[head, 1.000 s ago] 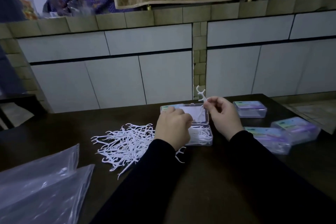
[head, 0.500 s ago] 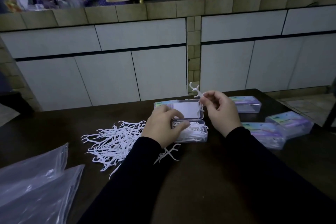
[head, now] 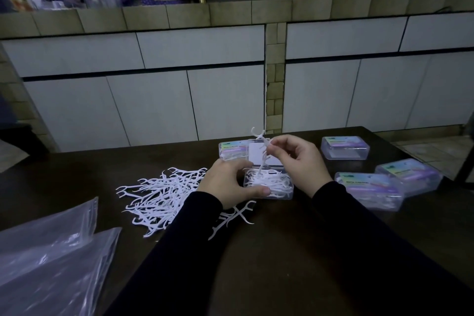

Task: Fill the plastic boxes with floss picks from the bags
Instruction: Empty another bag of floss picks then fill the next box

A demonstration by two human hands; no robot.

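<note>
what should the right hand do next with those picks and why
Probably lower the floss picks pinched in the right hand into the open box: they hang just above it, it already holds picks, and the left hand steadies it.

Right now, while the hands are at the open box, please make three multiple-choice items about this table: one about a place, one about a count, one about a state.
1. Where does the loose pile of floss picks lie?
A. left of the open box
B. right of the open box
C. inside a plastic bag

2. How many closed boxes stand to the right of the right hand?
A. one
B. three
C. five

3. What does the right hand do?
A. lies flat on the table
B. pinches floss picks above the open box
C. holds a bag

Key:
1 A: the pile spreads on the table behind the left hand, left of the open box.
2 B: one far closed box and two nearer, and.
3 B: its fingertips hold picks raised over the box.
</note>
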